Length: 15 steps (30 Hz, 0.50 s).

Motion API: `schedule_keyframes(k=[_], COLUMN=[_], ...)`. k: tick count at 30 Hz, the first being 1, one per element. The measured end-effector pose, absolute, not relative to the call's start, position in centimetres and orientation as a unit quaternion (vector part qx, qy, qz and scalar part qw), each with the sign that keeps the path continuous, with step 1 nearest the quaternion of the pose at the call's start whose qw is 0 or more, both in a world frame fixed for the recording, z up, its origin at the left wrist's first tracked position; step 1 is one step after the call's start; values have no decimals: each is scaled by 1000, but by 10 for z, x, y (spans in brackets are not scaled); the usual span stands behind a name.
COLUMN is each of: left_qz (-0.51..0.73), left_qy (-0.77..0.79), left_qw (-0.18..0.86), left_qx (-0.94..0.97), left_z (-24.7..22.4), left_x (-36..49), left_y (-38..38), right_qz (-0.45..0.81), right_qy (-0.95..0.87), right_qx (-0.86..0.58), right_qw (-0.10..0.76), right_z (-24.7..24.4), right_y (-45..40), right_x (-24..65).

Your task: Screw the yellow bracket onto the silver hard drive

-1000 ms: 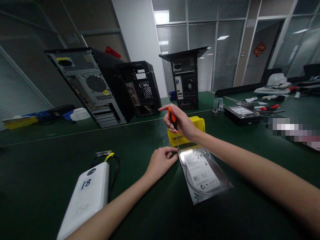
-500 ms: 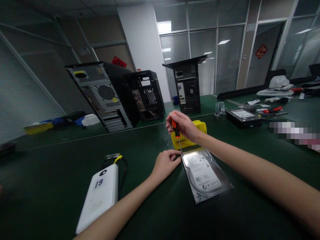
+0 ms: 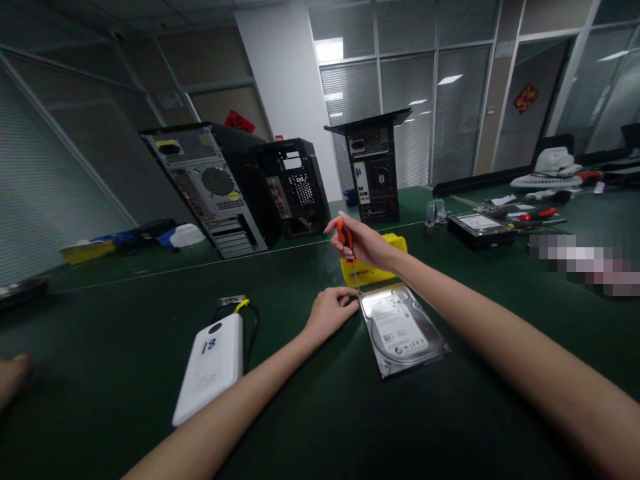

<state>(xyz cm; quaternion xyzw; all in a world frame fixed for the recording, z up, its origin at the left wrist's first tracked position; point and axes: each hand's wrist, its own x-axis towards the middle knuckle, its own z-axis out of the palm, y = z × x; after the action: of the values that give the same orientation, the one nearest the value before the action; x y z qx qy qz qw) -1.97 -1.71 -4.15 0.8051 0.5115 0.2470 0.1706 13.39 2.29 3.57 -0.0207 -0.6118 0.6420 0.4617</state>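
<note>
"What lies nearest on the green table (image 3: 300, 433)?"
"A white device marked 18 (image 3: 210, 363), left of the hard drive (image 3: 397, 327). Another person's hand (image 3: 13, 380) shows at the view's left edge."
"And the drive?"
"Flat on the tabletop, label up, between the two forearms."
"How are the hands?"
"The left hand (image 3: 330, 313) reaches the drive's far-left corner with thumb and forefinger; whether they pinch anything, I can't tell. The right hand (image 3: 365, 241) is closed round the orange-and-black screwdriver (image 3: 344, 233), its shaft angled down to that same corner."
"Beyond them?"
"A yellow container (image 3: 373, 270) just past the drive's far edge, partly behind the right hand. A second drive (image 3: 480, 230) sits off to its right."
"Toward the table's far edge?"
"Three computer cases: a large one (image 3: 215, 187), a dark open one (image 3: 295, 190) beside it, and one with a raised flat top (image 3: 373, 173) farther right."
</note>
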Motion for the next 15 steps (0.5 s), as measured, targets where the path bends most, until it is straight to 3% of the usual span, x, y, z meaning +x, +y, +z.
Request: schedule_keyframes(k=[10,15], left_qz=[247,254], left_qy=[511,510], left_qw=[161,155], left_qx=[807,807], left_z=[-46,-45], left_x=[-18,-16], left_y=[-16,-18], right_qz=[628,502], right_qy=[-714,-813], right_qx=[-102,-210], right_qw=[292,208], right_z=[69,97], right_y=[38,33], right_x=[177,185])
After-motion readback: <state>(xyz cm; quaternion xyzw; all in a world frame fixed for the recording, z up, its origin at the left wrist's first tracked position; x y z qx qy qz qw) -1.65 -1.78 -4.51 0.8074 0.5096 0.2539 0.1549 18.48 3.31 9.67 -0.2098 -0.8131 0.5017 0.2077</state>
